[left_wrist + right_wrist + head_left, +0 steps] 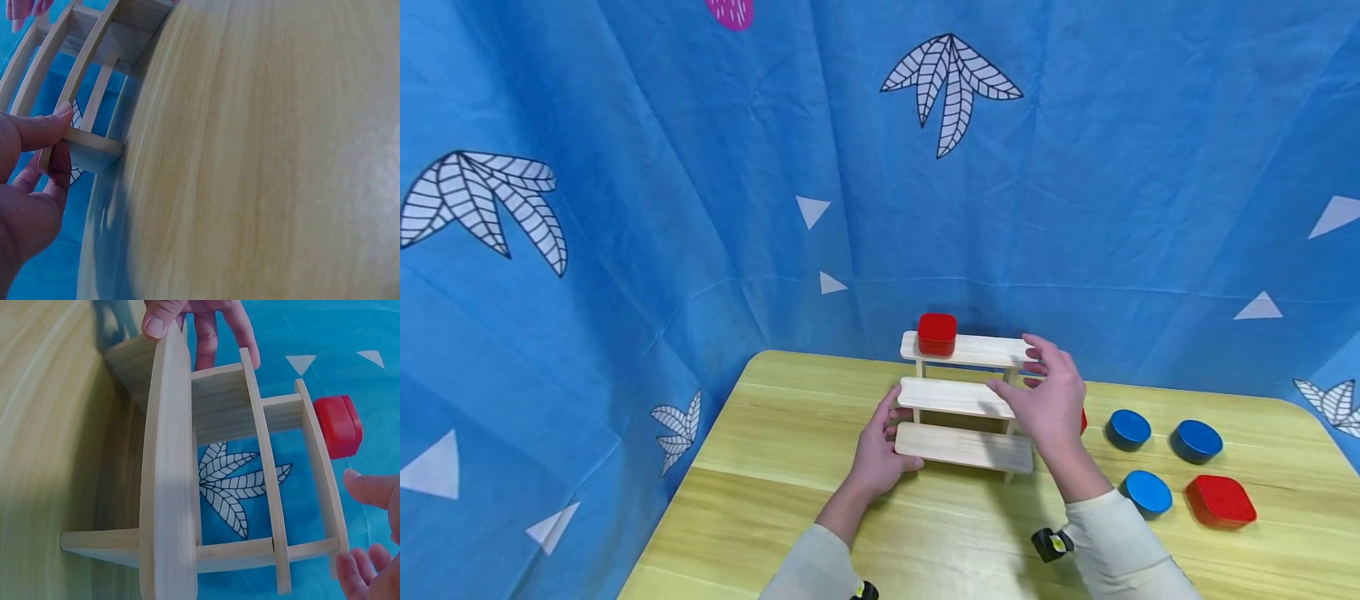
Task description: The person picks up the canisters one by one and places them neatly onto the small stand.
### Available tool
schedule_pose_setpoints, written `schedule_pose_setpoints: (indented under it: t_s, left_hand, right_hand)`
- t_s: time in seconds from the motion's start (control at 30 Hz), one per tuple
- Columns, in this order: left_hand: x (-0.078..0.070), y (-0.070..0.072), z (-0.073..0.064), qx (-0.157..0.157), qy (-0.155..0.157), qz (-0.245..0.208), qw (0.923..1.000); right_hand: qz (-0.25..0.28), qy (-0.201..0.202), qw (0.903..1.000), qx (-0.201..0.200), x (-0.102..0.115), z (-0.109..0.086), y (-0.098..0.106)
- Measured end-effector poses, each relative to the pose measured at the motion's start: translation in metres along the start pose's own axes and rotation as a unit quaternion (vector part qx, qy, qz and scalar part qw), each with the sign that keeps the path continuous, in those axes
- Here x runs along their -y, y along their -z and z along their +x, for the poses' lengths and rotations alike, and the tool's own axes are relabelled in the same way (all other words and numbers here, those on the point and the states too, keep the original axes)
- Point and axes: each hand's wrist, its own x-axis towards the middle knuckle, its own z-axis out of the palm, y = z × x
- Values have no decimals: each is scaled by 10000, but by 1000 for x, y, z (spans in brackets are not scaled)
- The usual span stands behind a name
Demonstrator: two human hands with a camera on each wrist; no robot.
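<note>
A three-tier wooden shelf rack (955,397) stands near the back of the table. One red square lidded box (937,335) sits on the left part of its top tier. My left hand (880,454) pinches the left end of the bottom board; in the left wrist view the thumb (44,130) lies on one face and the fingers on the other. At the rack's right side is my right hand (1051,402), thumb and fingers spread apart and nothing held. In the right wrist view its fingertips (351,570) are right at the end of the top board (322,469).
Right of the rack are two dark blue round boxes (1197,441), a lighter blue round one (1147,493) and a red square box (1221,502). Another red thing (1083,422) is mostly hidden behind my right hand. A blue patterned curtain (1075,208) hangs behind the wooden table (760,467).
</note>
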Motion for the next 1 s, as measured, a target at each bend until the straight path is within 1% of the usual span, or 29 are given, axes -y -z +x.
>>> schedule_pose_setpoints:
  t_s: [0.2,0.57,0.7,0.83,1.0]
  left_hand:
    - [28,2,9,-75,10,94,9999]
    - [25,3,12,-95,20,168,9998]
    - [26,2,12,-77,38,123,9999]
    - [27,0,12,-14,9,65,10000]
    - [30,1,10,-45,-7,56,10000]
  right_hand:
    - [-58,86,9999,-75,-4,-1,0]
    - [-56,188,9996,-197,-5,2,3]
    - [-21,219,9995,-214,-6,1,6]
    - [-18,151,9996,-233,-10,0,8]
    - [-40,-32,9999,-147,-14,-4,8]
